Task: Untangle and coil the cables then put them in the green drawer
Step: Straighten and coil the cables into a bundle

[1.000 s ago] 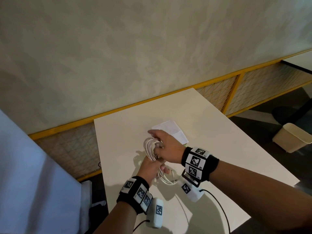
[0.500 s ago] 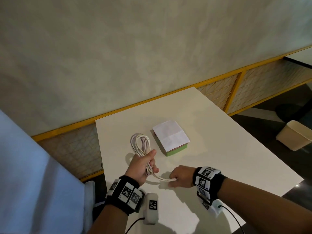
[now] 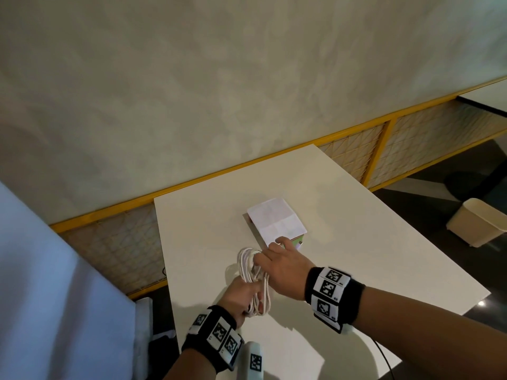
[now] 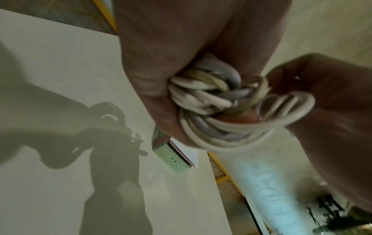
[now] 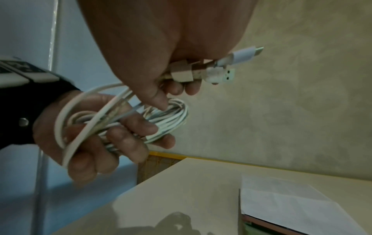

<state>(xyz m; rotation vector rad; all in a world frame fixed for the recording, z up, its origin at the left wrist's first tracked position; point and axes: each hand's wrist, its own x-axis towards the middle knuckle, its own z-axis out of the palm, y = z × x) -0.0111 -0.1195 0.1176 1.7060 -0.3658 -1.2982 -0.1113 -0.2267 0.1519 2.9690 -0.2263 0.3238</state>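
Head view shows your left hand (image 3: pixel 241 293) clenched round the coil (image 3: pixel 252 278), loops running away from you, while your right hand (image 3: pixel 279 270) pinches the plug ends (image 5: pixel 227 66) above it. The drawer (image 3: pixel 297 239), shut, lies just beyond your right fingertips, nearer that hand.

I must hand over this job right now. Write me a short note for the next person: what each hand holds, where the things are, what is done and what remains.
Left hand: grips the white cable coil at its near end, above the table.
Right hand: holds the cable's plug ends by the coil's far side.
Green drawer unit: on the table just beyond the hands, white paper on top; drawer looks closed.
Done: the cable is wound into loops.
Left: secure the loose end, open the green drawer, put the coil in. Other cables are not visible here.
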